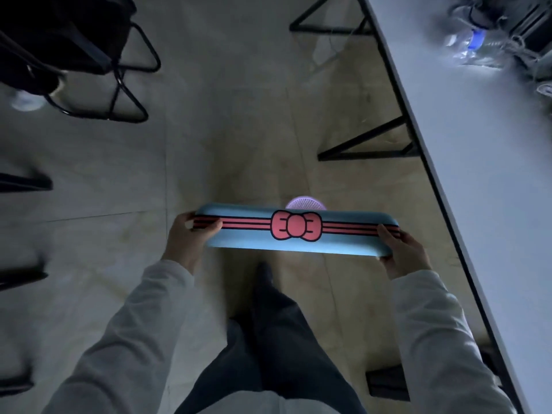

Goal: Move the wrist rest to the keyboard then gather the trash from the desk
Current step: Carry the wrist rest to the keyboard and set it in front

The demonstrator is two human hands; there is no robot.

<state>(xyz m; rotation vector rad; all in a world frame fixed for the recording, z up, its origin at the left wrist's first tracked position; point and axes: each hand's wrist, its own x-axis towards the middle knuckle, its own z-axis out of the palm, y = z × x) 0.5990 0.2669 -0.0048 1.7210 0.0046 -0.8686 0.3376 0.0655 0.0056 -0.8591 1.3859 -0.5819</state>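
Note:
I hold a long blue wrist rest (257,239) with a pink bow and pink stripes level in front of me, above the floor. My left hand (188,237) grips its left end and my right hand (401,249) grips its right end. The white desk (466,150) runs along the right side, apart from the wrist rest. A crumpled clear plastic bottle (469,43) with a blue band lies on the desk's far part. No keyboard is in view.
A lilac mesh bin (304,203) stands on the floor just behind the wrist rest. Black chair frames (119,85) stand at the left, and black desk legs (367,144) reach out from under the desk. My legs are below. Dark items sit at the desk's far corner.

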